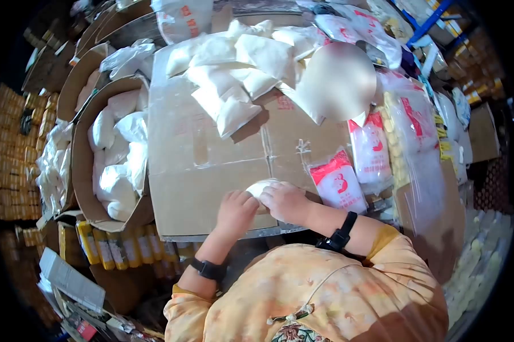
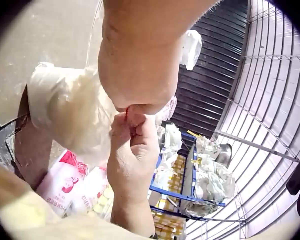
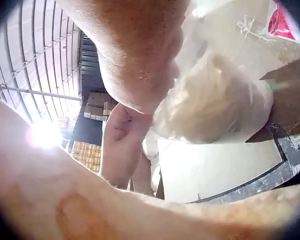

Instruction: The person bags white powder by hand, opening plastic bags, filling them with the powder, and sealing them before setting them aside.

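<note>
Close together at the near edge of the cardboard-topped table [image 1: 200, 196], both hands work on a clear plastic bag [image 1: 261, 187] with pale cream contents. In the left wrist view the bag [image 2: 72, 107] looks plump, its neck gathered toward the fingers. My left hand [image 1: 237, 212] pinches the bag's gathered top from the left. From the right, my right hand [image 1: 285, 202] grips the same neck, fingers curled. A thin red tie [image 2: 127, 114] shows between the hands. In the right wrist view the bag [image 3: 215, 107] hangs beside the right hand; the fingertips are mostly hidden.
Several filled white bags [image 1: 234, 62] lie piled across the table's far side. To the left stands a cardboard box [image 1: 80, 154] holding more white bags. Red-and-white printed packets [image 1: 340, 182] lie at the right. Someone's blurred head [image 1: 337, 82] appears beyond the table.
</note>
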A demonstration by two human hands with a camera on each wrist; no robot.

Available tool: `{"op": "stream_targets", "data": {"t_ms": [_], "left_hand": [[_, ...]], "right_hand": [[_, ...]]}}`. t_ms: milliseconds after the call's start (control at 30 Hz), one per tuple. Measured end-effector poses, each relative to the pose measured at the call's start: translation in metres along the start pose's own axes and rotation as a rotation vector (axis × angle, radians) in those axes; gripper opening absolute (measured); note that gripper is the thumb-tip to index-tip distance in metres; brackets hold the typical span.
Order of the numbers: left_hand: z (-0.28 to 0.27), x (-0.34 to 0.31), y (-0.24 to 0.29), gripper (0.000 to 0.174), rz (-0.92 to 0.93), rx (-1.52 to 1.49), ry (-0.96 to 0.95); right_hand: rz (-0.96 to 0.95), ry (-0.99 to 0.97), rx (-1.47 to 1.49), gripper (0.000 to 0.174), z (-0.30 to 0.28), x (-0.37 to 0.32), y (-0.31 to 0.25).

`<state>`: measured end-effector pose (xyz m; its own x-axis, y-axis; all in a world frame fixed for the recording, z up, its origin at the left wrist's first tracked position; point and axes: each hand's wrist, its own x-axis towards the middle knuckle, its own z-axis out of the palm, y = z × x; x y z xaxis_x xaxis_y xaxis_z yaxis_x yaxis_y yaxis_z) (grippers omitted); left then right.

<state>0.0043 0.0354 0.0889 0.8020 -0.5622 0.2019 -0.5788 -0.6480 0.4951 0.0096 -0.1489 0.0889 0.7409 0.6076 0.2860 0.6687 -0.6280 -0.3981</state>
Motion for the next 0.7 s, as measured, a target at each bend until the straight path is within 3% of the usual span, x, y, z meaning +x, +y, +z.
{"op": "stream_targets", "data": {"t_ms": [167, 700], "left_hand": [[-0.005, -0.001, -0.002, 0.008, 0.077, 0.049, 0.009], [-0.017, -0.009, -0.011, 0.011, 0.028, 0.054, -0.081]], "right_hand": [[0.018, -0.039, -0.044, 0.015, 0.000, -0.018, 0.010], [0.195, 0.026, -0.042, 0.011, -0.033, -0.068, 0.045]]}}
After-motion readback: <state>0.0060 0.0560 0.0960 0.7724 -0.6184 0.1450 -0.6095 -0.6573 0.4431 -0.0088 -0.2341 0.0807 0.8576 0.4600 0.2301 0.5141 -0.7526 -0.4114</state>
